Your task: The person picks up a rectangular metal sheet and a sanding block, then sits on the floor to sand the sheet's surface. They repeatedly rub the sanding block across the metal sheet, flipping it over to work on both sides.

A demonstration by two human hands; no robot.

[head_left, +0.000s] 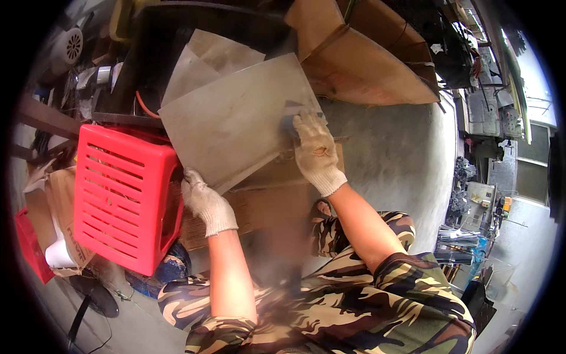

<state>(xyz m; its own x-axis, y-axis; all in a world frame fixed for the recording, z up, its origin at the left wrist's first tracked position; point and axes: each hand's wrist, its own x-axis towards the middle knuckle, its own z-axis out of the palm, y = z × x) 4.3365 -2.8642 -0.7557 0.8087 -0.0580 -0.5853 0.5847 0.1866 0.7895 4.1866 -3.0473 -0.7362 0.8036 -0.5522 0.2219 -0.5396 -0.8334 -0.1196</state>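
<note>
A flat, pale grey sheet (pixel 236 118) lies tilted in front of me, its far part over a dark bin. My left hand (pixel 207 203), in a white knit glove, grips the sheet's near left edge, fingertips partly hidden. On the sheet's right part, my gloved right hand (pixel 317 150) is closed over a dark blue pad or cloth (pixel 289 122) and presses it against the surface. Most of that blue thing is hidden under the fingers. The right glove has a small hole on its back. More pale sheets (pixel 200 62) lie behind the first one.
A red plastic stool (pixel 112 197) lies on its side next to my left hand. The black bin (pixel 156 35) stands beyond it. Opened cardboard boxes (pixel 365 65) fill the far right, and another carton (pixel 265 197) sits below the sheet. Bundled rods (pixel 457 245) lie farther right.
</note>
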